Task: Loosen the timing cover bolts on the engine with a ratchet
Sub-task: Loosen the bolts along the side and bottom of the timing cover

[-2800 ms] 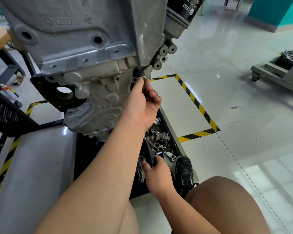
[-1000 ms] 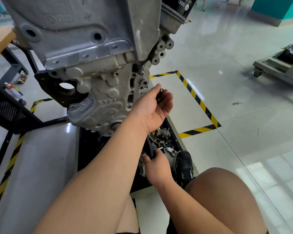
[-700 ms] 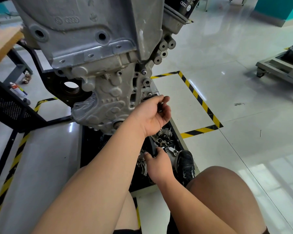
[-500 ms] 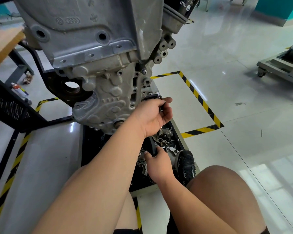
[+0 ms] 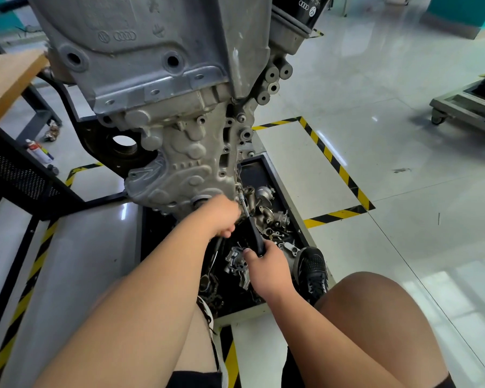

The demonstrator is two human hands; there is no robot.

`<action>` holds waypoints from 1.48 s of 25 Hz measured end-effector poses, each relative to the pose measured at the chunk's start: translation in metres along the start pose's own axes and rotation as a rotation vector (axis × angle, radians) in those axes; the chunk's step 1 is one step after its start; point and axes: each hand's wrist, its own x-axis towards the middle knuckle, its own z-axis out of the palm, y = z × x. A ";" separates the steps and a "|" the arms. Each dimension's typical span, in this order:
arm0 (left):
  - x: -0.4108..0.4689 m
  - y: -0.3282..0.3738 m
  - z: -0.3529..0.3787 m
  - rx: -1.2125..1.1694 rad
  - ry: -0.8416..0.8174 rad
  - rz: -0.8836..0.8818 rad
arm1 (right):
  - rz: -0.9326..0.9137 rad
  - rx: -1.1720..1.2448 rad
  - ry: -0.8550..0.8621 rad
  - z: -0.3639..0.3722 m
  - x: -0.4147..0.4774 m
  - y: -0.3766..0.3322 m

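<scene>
Two hands at the engine's point(image 5: 157, 51) 6 o'clock end: right hand point(image 5: 266, 266) grasps the ratchet point(image 5: 254, 233) handle, head angled to 11 o'clock at the timing cover point(image 5: 191, 161) lower edge. Left hand point(image 5: 223, 217) curled beside the shaft, can't tell if gripping. Parts tray point(image 5: 272, 175) underneath.

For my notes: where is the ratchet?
Head view, low centre: the ratchet runs from the right hand up to the engine, beside the left hand.

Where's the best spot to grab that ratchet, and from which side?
Probably the black grip at the far end of the ratchet, from below, as the right hand does: its head sits against the timing cover, so the free end gives most leverage.
</scene>
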 end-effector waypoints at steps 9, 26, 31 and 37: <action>0.026 -0.071 0.007 -0.124 0.191 0.133 | -0.001 0.006 0.012 0.003 0.003 0.003; 0.021 0.015 0.015 -1.525 -0.048 -0.106 | 0.007 -0.014 -0.003 0.005 0.006 0.008; 0.021 0.016 0.016 -1.425 0.048 -0.122 | 0.009 0.007 -0.003 0.005 0.004 0.006; 0.021 0.024 0.022 -1.269 0.201 -0.195 | 0.012 0.020 0.009 0.007 0.003 0.004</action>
